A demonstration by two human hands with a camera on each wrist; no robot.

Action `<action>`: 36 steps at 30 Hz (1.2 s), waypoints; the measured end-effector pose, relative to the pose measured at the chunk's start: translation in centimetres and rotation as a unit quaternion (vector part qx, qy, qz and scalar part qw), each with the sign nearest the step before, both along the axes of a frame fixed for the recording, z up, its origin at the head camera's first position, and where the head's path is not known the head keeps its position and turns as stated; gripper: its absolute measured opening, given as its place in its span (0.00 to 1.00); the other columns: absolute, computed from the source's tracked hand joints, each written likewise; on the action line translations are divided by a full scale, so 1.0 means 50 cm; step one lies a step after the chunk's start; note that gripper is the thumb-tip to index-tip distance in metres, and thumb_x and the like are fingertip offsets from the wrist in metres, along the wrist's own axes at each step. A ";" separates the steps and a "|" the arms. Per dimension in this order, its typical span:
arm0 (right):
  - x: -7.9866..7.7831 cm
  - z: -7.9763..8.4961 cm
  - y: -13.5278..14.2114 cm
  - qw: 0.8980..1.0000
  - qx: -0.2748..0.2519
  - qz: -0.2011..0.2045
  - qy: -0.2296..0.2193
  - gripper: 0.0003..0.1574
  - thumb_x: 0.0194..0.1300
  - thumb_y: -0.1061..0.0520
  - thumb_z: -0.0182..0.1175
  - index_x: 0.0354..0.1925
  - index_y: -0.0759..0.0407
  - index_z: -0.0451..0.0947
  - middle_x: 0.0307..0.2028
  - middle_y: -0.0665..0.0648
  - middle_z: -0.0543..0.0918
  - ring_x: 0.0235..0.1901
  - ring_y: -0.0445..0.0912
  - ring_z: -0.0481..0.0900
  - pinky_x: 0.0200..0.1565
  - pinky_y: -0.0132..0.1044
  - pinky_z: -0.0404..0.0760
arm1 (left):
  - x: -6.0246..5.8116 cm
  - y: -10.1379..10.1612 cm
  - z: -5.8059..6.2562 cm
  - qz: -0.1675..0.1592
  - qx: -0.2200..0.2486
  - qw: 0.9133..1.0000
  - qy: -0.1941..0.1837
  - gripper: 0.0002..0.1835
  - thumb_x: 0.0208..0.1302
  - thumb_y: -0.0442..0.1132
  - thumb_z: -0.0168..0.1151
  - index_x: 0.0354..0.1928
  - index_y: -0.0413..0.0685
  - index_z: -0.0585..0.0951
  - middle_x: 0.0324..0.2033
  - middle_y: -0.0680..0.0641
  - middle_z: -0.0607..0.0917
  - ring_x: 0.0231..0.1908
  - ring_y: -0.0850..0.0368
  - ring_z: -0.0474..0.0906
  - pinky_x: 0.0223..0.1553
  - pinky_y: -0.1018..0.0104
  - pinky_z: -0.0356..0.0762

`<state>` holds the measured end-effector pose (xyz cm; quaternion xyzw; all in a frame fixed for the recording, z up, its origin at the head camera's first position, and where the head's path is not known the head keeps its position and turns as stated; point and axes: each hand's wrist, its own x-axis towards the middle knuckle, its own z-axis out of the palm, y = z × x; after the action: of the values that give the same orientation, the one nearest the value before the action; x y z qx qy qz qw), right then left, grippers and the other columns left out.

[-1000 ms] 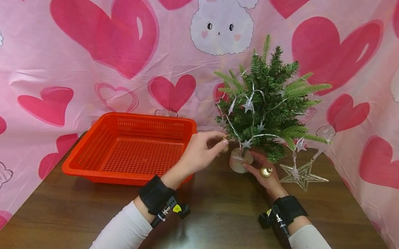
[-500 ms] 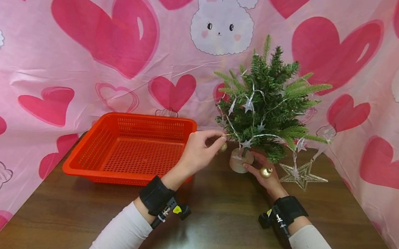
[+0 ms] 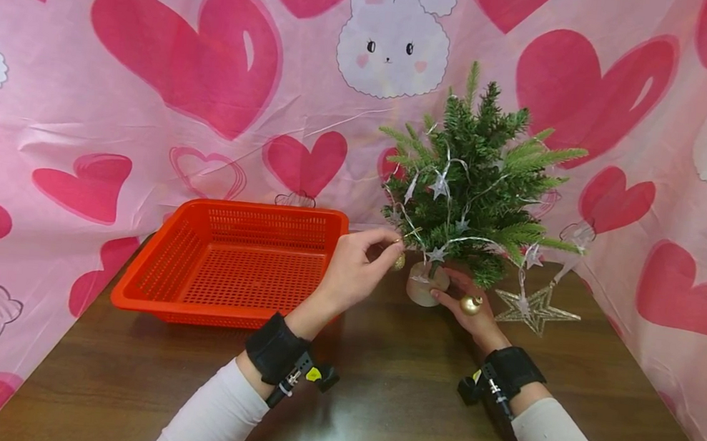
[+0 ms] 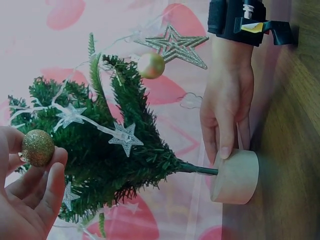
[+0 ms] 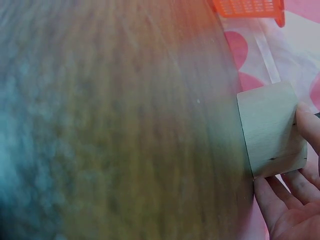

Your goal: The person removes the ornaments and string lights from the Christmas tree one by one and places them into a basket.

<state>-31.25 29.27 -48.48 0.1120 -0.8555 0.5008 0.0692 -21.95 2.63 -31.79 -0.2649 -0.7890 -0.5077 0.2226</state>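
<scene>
A small artificial Christmas tree (image 3: 477, 183) stands on a round wooden base (image 3: 422, 285) and carries a string of clear star lights (image 3: 440, 185). My left hand (image 3: 355, 264) pinches a glittery gold ball ornament (image 4: 38, 148) by its top, at the tree's lower left branches. Its thin gold hanger loop points toward the branch tips. My right hand (image 3: 467, 308) grips the wooden base, thumb in front and fingers round the side, as the right wrist view (image 5: 272, 130) also has it. A shiny gold ball (image 3: 471, 305) hangs from the tree, overlapping the right hand in the head view.
An orange-red plastic basket (image 3: 229, 265) sits on the brown wooden table (image 3: 385, 411), left of the tree. A gold glitter star (image 3: 538, 312) hangs at the tree's lower right. Behind is a pink cloth (image 3: 213, 76) with hearts and rabbits.
My left hand has turned the gold ball ornament slightly, and its hanger loop now reaches further toward the branch. The right hand keeps its hold on the base.
</scene>
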 end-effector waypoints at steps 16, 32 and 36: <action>0.004 0.007 -0.001 1.000 0.007 0.008 0.002 0.40 0.61 0.45 0.69 0.67 0.57 0.69 0.66 0.65 0.74 0.64 0.60 0.71 0.61 0.53 0.70 | 0.015 -0.001 0.000 -0.026 -0.013 0.998 -0.058 0.09 0.69 0.42 0.61 0.41 0.46 0.86 0.33 0.48 0.87 0.26 0.56 0.80 0.30 0.67 0.80; 0.037 0.050 -0.023 1.000 0.008 -0.002 0.000 0.38 0.61 0.52 0.69 0.65 0.64 0.69 0.62 0.70 0.75 0.60 0.63 0.75 0.57 0.50 0.75 | 0.023 0.002 0.011 -0.054 0.065 0.995 -0.051 0.08 0.69 0.38 0.61 0.42 0.41 0.85 0.35 0.44 0.87 0.26 0.60 0.81 0.30 0.56 0.85; 0.025 0.033 -0.015 1.000 0.018 -0.004 -0.004 0.40 0.61 0.47 0.69 0.67 0.61 0.69 0.64 0.67 0.75 0.61 0.61 0.75 0.56 0.45 0.75 | 0.024 -0.002 0.011 -0.054 0.067 0.995 -0.056 0.09 0.68 0.38 0.62 0.43 0.39 0.85 0.36 0.43 0.87 0.27 0.54 0.82 0.30 0.54 0.85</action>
<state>-30.02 28.53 -46.84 0.1079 -0.8652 0.4853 0.0663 -20.75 2.53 -31.22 -0.2630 -0.7488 -0.5848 0.1680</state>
